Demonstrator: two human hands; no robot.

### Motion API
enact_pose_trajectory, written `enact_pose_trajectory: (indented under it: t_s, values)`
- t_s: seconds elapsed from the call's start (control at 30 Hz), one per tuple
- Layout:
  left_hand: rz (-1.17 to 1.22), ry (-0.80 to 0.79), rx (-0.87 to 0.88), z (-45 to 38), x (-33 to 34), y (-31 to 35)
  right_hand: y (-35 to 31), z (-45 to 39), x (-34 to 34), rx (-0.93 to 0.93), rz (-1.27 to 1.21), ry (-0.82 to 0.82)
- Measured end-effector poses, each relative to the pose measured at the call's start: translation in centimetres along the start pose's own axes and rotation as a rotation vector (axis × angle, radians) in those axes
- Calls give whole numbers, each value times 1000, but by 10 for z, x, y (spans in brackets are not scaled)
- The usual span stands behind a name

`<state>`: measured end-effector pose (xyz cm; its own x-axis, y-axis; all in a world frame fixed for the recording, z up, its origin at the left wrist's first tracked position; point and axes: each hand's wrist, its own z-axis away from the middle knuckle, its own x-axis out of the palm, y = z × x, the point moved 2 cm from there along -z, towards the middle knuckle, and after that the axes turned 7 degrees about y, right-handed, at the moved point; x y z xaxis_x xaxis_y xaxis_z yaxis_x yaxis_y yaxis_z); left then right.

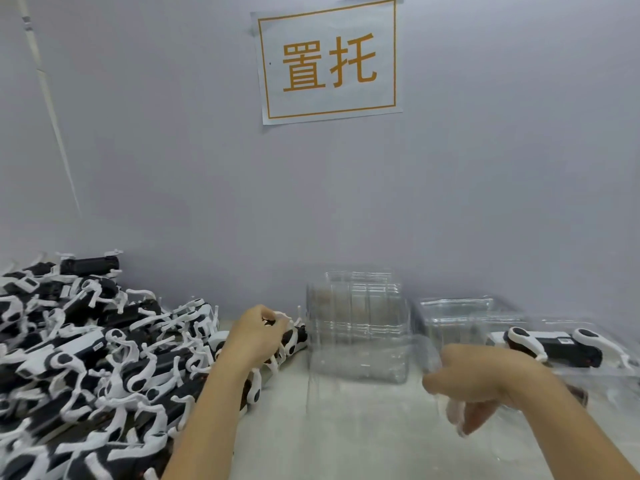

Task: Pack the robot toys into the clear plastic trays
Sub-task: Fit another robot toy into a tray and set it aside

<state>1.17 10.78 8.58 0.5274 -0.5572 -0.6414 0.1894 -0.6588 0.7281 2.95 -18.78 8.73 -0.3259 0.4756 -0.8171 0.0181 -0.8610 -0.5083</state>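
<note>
Left hand (258, 332) extended forward, forearm bare, fingers curled and pinching at the far fingertips; right hand (474, 382) lower and nearer, wrist bent, back of hand up, thumb pointing left, fingers (467, 415) curled downward; both arms enter from bottom edge.

black-and-white robot toys (86, 344), clear trays (356, 327), orange-lettered sign (329, 60)
</note>
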Motion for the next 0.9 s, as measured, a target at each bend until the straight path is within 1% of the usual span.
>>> enact_pose_trajectory:
  t_s: [0.03, 0.07, 0.1, 0.17, 0.23, 0.33, 0.4, 0.43, 0.5, 0.6, 0.9]
  values:
    - [-77, 63, 10, -3, 0, -6, 2, 1, 2, 30, 57, -29]
    - [-139, 91, 7, -6, 0, -13, 3, 2, 3, 58, 100, -47]
    - [-187, 86, -1, -8, 1, -18, 3, 3, 3, 77, 132, -51]
    - [-242, 11, -9, -11, 6, -24, 2, 4, 0, 77, 246, -2]
    - [-291, -77, 26, -11, 12, -25, 1, 5, -3, 57, 331, 74]
    - [-367, -168, 77, -10, 24, -29, 0, 1, -1, 14, 315, 107]
    - [-468, -229, 81, -10, 31, -35, -3, 0, 0, -15, 328, 116]
    - [-521, -231, 86, -11, 33, -37, -5, 0, 1, -25, 338, 117]
    - [-550, -166, 71, -12, 33, -37, -8, 0, 3, -38, 347, 107]
    - [-511, -57, 32, -11, 30, -36, -11, 0, 6, -51, 370, 96]
    - [-450, -31, 28, -12, 31, -38, -13, 0, 9, -63, 399, 96]
